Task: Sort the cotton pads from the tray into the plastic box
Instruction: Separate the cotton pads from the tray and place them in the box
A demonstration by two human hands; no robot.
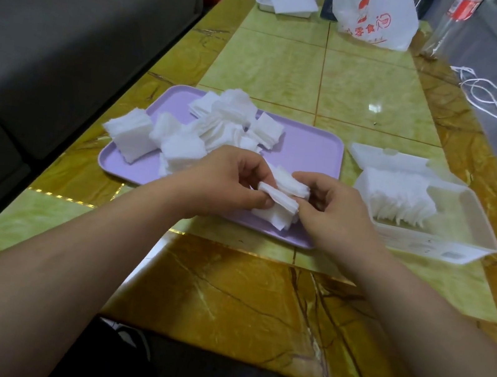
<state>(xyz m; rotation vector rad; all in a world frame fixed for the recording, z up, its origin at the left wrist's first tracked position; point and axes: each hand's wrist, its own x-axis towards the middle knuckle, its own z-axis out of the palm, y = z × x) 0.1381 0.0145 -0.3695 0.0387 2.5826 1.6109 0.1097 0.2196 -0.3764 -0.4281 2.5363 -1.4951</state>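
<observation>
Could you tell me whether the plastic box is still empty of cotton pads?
No, the plastic box already holds a row of cotton pads standing on edge in its left part.

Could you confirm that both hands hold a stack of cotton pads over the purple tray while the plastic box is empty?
Not quite: the plastic box is not empty; the head view shows a row of pads standing in it. The left hand and right hand do hold a stack over the purple tray.
</observation>
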